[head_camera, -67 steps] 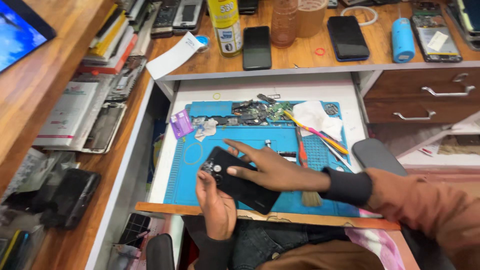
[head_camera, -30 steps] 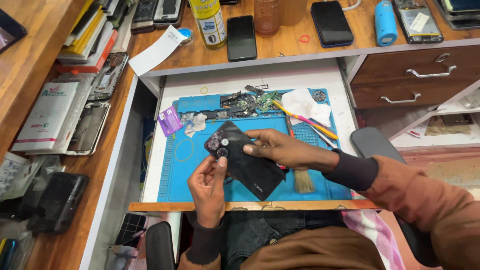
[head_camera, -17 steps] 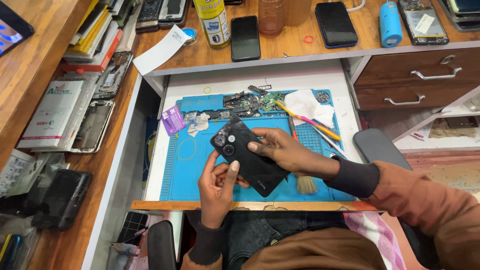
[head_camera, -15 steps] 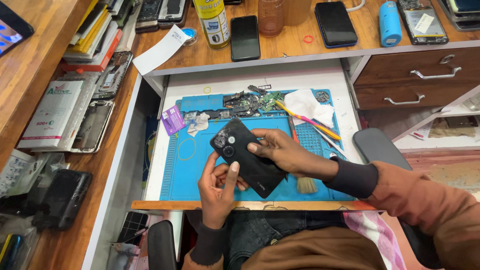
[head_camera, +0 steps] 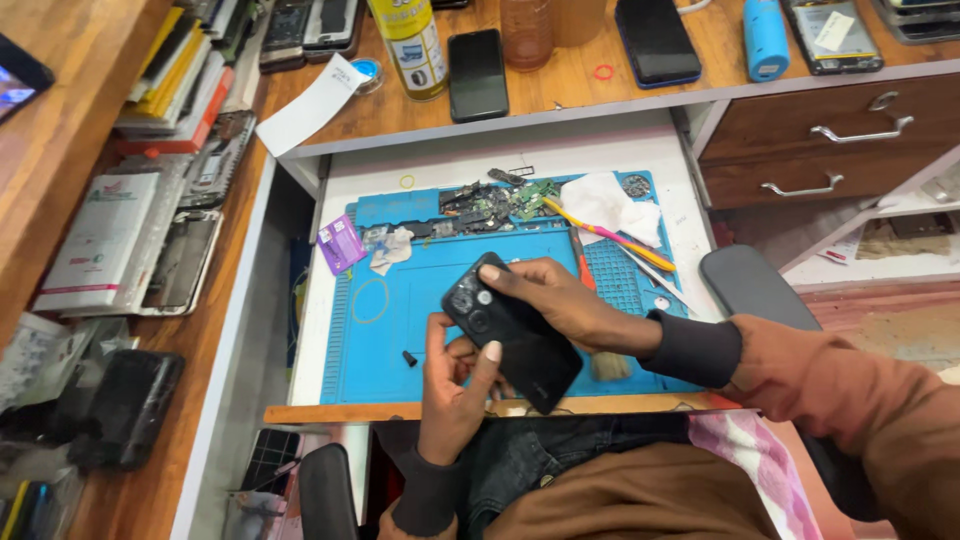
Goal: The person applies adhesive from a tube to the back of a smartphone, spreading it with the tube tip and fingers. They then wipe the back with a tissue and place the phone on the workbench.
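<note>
A black smartphone (head_camera: 510, 335) is held back side up, its camera cluster toward the upper left, tilted over the blue work mat (head_camera: 400, 300). My right hand (head_camera: 565, 305) grips its upper right edge from above. My left hand (head_camera: 455, 385) supports it from below, with the thumb pressing on the phone's lower left side.
Circuit boards and small parts (head_camera: 490, 200), a white cloth (head_camera: 605, 200), a yellow and pink tool (head_camera: 610, 235), a brush (head_camera: 605, 365) and a purple packet (head_camera: 342, 243) lie on the mat. Phones (head_camera: 477, 73), bottles and a blue cylinder (head_camera: 765, 38) stand on the wooden desk. Drawers (head_camera: 830, 140) are at right.
I have lifted the phone off the mat and turned it, camera end up toward the left. My left hand has moved from under it to grip its lower left side.
</note>
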